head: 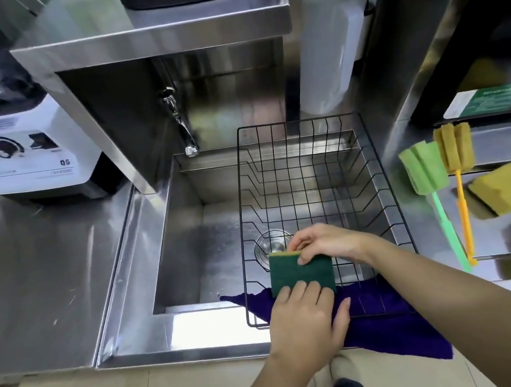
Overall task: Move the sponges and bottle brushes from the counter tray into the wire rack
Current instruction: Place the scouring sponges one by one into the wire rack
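Observation:
A green-and-yellow sponge [299, 273] stands on edge at the near left corner of the black wire rack [378, 178], which sits over the sink. My left hand [306, 317] presses its lower edge from the front. My right hand [324, 242] pinches its top edge from behind. On the steel tray [507, 237] at the right lie a green bottle brush [424, 170], a yellow bottle brush [455, 151] and several yellow sponges [505, 186], blurred at the frame edge.
A purple cloth [381, 314] drapes over the sink's front rim under the rack. The sink basin [208, 242] with its drain and a tap [182, 127] lie to the left. A white blender base [25, 155] stands on the left counter. Steel shelves hang overhead.

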Motion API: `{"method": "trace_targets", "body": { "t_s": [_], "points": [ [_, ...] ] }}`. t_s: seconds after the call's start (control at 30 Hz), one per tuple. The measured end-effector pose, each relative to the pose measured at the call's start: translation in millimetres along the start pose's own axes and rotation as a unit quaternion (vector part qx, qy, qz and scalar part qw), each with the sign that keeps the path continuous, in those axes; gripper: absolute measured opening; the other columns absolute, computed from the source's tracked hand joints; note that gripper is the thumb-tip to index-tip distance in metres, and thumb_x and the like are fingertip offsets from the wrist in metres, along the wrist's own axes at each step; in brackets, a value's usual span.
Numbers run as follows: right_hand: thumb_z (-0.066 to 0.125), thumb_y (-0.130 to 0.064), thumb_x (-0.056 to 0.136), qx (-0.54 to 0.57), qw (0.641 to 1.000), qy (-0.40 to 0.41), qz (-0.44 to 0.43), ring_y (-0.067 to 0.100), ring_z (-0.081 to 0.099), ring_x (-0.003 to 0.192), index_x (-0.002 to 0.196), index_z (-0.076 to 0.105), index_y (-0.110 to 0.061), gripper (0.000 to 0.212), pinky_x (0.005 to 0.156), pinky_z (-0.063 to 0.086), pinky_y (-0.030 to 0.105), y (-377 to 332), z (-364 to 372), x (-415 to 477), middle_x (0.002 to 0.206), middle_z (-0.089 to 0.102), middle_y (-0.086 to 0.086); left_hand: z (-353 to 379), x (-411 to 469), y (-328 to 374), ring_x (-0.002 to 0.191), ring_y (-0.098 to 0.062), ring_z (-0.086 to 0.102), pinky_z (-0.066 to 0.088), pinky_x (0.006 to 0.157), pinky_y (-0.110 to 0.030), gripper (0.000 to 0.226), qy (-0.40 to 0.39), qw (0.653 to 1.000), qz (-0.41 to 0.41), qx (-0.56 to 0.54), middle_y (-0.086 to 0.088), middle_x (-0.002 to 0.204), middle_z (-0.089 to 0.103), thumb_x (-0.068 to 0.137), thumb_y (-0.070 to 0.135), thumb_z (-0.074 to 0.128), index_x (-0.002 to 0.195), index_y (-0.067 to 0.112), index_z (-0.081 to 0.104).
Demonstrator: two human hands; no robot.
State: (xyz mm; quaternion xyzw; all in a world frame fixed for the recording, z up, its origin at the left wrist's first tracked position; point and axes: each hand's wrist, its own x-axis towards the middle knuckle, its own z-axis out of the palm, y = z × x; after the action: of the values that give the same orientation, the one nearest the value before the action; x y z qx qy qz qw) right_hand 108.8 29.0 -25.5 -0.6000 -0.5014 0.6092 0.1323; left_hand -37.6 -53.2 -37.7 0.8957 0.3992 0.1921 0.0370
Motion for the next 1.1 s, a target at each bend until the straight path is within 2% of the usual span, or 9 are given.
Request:
{"method": "trace_targets", "body": {
  "t_s": [0.1, 0.2, 0.37, 0.53, 0.67, 0.77, 0.9, 1.0, 1.1],
  "points": [
    [0.061, -0.013, 0.083, -0.04, 0.999, 0.012, -0.001, 0.017, 0.048, 0.107, 0.113, 0.066, -0.018, 0.031, 0.094, 0.039, 0.033, 4, 5, 5, 0.11, 0.054, -0.001, 1, 0, 1, 0.059, -0.022, 0.046, 0.036, 0.056, -0.033, 0.034, -0.01, 1.0, -0.005, 0.007, -0.002, 0.061, 0.053, 0.088, 0.037, 0.05, 0.064, 0.013, 0.055],
    [0.059, -0.029, 0.088, -0.189, 0.981, 0.041, -0.022, 0.018, 0.037, 0.115, 0.123, 0.06, -0.024, 0.036, 0.104, 0.029, 0.038, 4, 4, 6, 0.116, 0.047, -0.001, 0, 3, 3, 0.059, -0.022, 0.048, 0.039, 0.057, -0.033, 0.037, -0.048, 0.999, -0.016, 0.013, -0.002, 0.061, 0.056, 0.089, 0.04, 0.047, 0.065, 0.014, 0.057],
    [0.059, -0.029, 0.088, -0.224, 0.971, 0.065, -0.058, 0.015, 0.048, 0.092, 0.131, 0.049, -0.019, 0.045, 0.079, 0.04, 0.029, -3, 8, -4, 0.105, 0.054, 0.002, 0, 13, 12, 0.06, -0.022, 0.051, 0.043, 0.06, -0.034, 0.044, -0.107, 0.994, 0.011, 0.018, -0.003, 0.061, 0.06, 0.088, 0.048, 0.044, 0.067, 0.012, 0.061],
    [0.056, -0.024, 0.09, -0.193, 0.962, 0.169, -0.094, 0.015, 0.053, 0.089, 0.122, 0.056, -0.013, 0.034, 0.086, 0.048, 0.034, 1, -8, -29, 0.098, 0.057, -0.002, 9, 28, 37, 0.06, -0.021, 0.056, 0.045, 0.06, -0.032, 0.051, -0.156, 0.986, 0.052, 0.009, -0.003, 0.064, 0.064, 0.087, 0.054, 0.037, 0.07, 0.014, 0.064],
    [0.054, -0.017, 0.09, -0.135, 0.929, 0.327, -0.108, 0.022, 0.06, 0.091, 0.112, 0.063, -0.01, 0.025, 0.084, 0.049, 0.035, 16, -42, -63, 0.102, 0.068, 0.009, 14, 42, 60, 0.058, -0.024, 0.059, 0.048, 0.055, -0.033, 0.052, -0.183, 0.98, 0.073, 0.003, -0.004, 0.062, 0.064, 0.085, 0.056, 0.036, 0.07, 0.015, 0.063],
    [0.053, -0.011, 0.088, -0.088, 0.875, 0.472, -0.062, 0.029, 0.061, 0.097, 0.109, 0.063, -0.006, 0.024, 0.087, 0.049, 0.04, 39, -72, -92, 0.106, 0.067, 0.015, 19, 49, 74, 0.058, -0.023, 0.06, 0.048, 0.055, -0.033, 0.054, -0.2, 0.976, 0.081, 0.001, -0.003, 0.063, 0.065, 0.085, 0.057, 0.033, 0.07, 0.015, 0.063],
    [0.054, -0.013, 0.083, -0.125, 0.731, 0.667, 0.069, 0.037, 0.05, 0.113, 0.116, 0.057, -0.004, 0.034, 0.093, 0.038, 0.044, 80, -101, -135, 0.119, 0.057, 0.018, 22, 55, 87, 0.085, -0.023, 0.062, 0.045, 0.072, -0.037, 0.074, -0.218, 0.972, 0.084, 0.006, -0.004, 0.092, 0.068, 0.082, 0.062, 0.006, 0.096, 0.016, 0.061],
    [0.058, -0.012, 0.08, -0.08, 0.637, 0.749, 0.166, 0.036, 0.036, 0.128, 0.131, 0.041, -0.005, 0.055, 0.105, 0.024, 0.044, 104, -109, -166, 0.14, 0.04, 0.018, 28, 57, 89, 0.1, -0.02, 0.056, 0.041, 0.081, -0.035, 0.084, -0.22, 0.971, 0.094, 0.021, -0.002, 0.11, 0.063, 0.077, 0.064, -0.008, 0.11, 0.018, 0.054],
    [0.061, -0.016, 0.078, -0.042, 0.591, 0.773, 0.227, 0.034, 0.027, 0.137, 0.14, 0.028, -0.006, 0.071, 0.109, 0.019, 0.045, 128, -110, -184, 0.151, 0.026, 0.016, 30, 58, 90, 0.102, -0.019, 0.055, 0.041, 0.082, -0.034, 0.071, -0.233, 0.967, 0.098, 0.038, -0.001, 0.113, 0.061, 0.087, 0.064, 0.003, 0.112, 0.018, 0.051]
  ]
}}
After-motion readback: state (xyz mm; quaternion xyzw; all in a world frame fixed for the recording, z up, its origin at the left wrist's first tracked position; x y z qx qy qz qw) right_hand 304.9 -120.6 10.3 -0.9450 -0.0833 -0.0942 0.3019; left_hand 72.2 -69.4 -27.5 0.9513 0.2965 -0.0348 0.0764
